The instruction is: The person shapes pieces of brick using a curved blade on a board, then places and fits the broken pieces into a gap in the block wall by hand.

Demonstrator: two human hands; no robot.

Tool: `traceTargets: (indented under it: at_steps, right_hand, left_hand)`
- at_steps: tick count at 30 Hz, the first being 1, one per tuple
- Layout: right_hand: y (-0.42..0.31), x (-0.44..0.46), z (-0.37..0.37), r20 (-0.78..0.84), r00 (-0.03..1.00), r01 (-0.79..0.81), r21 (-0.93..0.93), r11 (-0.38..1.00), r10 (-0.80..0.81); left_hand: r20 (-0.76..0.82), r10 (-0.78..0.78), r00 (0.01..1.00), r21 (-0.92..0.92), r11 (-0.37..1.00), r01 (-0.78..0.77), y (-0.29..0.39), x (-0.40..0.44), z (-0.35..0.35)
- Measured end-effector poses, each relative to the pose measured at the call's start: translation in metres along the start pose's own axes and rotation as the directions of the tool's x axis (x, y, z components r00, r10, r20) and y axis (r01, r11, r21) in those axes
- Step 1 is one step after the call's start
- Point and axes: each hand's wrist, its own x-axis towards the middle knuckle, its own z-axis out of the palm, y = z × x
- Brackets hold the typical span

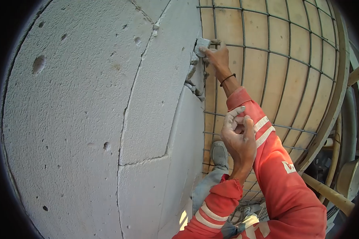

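Legible texts, brands, numbers and signs: we can read none. We list one label, a small, roughly rectangular white patch bearing a reddish mark, set on the red right sleeve; we find the mark too small to tell as letter, numeral or emblem.

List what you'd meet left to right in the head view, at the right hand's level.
Grey block wall → pale chunk → right hand → steel mesh → curved wooden edge → round pole.
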Motion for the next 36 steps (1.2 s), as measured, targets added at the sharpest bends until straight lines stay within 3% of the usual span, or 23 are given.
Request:
traceTargets:
  at_steps: [1,3,6,9,16,18,22,24,28,30,34,36]
  right_hand:
    - [-0.005,0.0,-0.001,0.003,1.0,-0.004,0.006,1.0,0.004]
    - [-0.013,0.006,-0.011,0.208,0.971,-0.149,0.141,0.979,0.118]
    - [-0.019,0.009,-0.015,0.238,0.965,-0.149,0.15,0.977,0.11]
    - [-0.024,0.019,-0.021,0.329,0.936,-0.157,0.069,0.985,0.126]
    - [-0.019,0.014,-0.022,0.372,0.917,-0.198,0.114,0.974,0.143]
    - [-0.017,0.018,-0.021,0.35,0.935,-0.082,0.082,0.993,0.048]
    - [-0.013,0.026,-0.021,0.45,0.89,-0.092,0.024,0.995,0.071]
    - [-0.003,0.023,-0.012,0.339,0.94,-0.056,0.09,0.994,0.022]
    - [0.002,0.014,-0.007,0.268,0.963,0.03,0.047,0.998,-0.041]
    - [-0.006,0.008,-0.009,0.303,0.949,-0.097,0.025,0.995,0.084]
    - [0.003,0.007,0.017,0.201,0.977,-0.056,-0.068,0.996,0.069]
    - [0.01,-0.003,0.032,-0.069,0.957,0.255,-0.258,0.932,-0.281]
  left_hand:
    - [-0.001,-0.015,1.0,-0.027,1.0,0.015,0.002,0.0,0.0]
    - [-0.006,-0.027,1.0,-0.055,0.998,0.027,0.004,0.003,-0.002]
    - [0.0,-0.068,0.998,-0.12,0.99,0.068,0.004,0.007,-0.002]
    - [0.024,-0.023,0.999,-0.086,0.996,0.025,0.001,0.012,-0.002]
    - [0.017,0.027,0.999,-0.028,0.999,-0.027,-0.003,0.019,0.002]
    - [0.02,0.01,1.0,-0.043,0.999,-0.009,-0.005,0.02,0.003]
    - [0.06,0.009,0.998,-0.048,0.999,-0.006,-0.01,0.021,0.002]
    - [0.057,0.024,0.998,-0.033,0.999,-0.022,-0.01,0.025,0.002]
    - [0.044,0.073,0.996,0.007,0.997,-0.073,-0.01,0.02,0.006]
    - [0.053,0.082,0.995,0.007,0.997,-0.082,-0.011,0.016,0.01]
    - [0.072,0.063,0.995,0.025,0.998,-0.065,-0.006,0.012,0.005]
    - [0.056,0.028,0.998,0.018,0.999,-0.029,-0.004,0.015,-0.003]
